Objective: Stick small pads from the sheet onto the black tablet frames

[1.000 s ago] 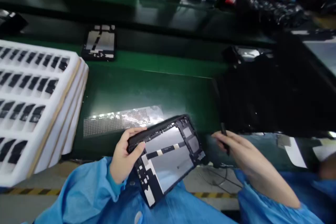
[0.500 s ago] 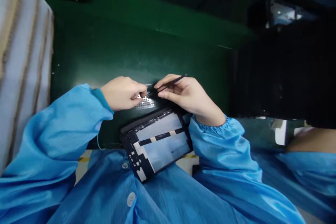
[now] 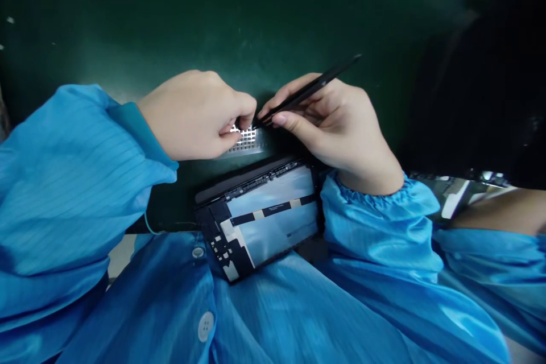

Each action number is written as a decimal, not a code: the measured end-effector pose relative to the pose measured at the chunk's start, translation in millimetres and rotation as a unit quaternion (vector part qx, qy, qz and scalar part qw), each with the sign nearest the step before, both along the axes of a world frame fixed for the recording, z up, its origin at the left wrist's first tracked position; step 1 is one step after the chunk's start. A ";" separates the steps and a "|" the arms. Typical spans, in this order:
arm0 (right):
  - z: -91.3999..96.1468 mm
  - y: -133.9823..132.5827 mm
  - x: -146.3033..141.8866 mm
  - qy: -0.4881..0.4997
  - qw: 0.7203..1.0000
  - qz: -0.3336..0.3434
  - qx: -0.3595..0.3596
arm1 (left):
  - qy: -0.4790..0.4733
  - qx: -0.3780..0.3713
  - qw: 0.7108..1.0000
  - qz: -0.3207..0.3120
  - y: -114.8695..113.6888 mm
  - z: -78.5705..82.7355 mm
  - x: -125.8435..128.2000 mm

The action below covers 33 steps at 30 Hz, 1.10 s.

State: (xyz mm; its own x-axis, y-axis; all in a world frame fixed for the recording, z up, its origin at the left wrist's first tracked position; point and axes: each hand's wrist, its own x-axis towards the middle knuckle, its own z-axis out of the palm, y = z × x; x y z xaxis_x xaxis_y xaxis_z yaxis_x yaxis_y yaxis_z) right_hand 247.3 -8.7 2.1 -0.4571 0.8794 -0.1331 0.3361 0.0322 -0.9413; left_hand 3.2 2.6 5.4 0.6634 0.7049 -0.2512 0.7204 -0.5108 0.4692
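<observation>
Black tweezers (image 3: 318, 88) lie slanted in my right hand (image 3: 341, 125), pinched between thumb and fingers, with the tips pointing down-left. My left hand (image 3: 196, 116) is closed, thumb and forefinger bent together beside those tips; what they pinch, if anything, is hidden. Under the left fingertips is a shiny clear sheet with a grid of small squares (image 3: 247, 139), partly covered by the hand. Below both hands, a black-framed tablet-like device (image 3: 273, 219) rests tilted between the table edge and my blue gown, showing a silvery panel crossed by a dark strip.
The green table top (image 3: 191, 28) spreads beyond the hands. A large dark object (image 3: 482, 102) stands at the right. Next to me at the lower right is another person's forearm (image 3: 499, 210) in a blue sleeve.
The view has moved closer and lower over the hands. The tweezers stand more upright to the right, and my left fingertips have shifted right over the sheet.
</observation>
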 end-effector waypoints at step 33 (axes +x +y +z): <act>31.6 -76.1 -16.5 -0.077 0.986 -0.099 0.105 | 0.016 -0.002 1.000 0.017 -4.5 4.3 1.6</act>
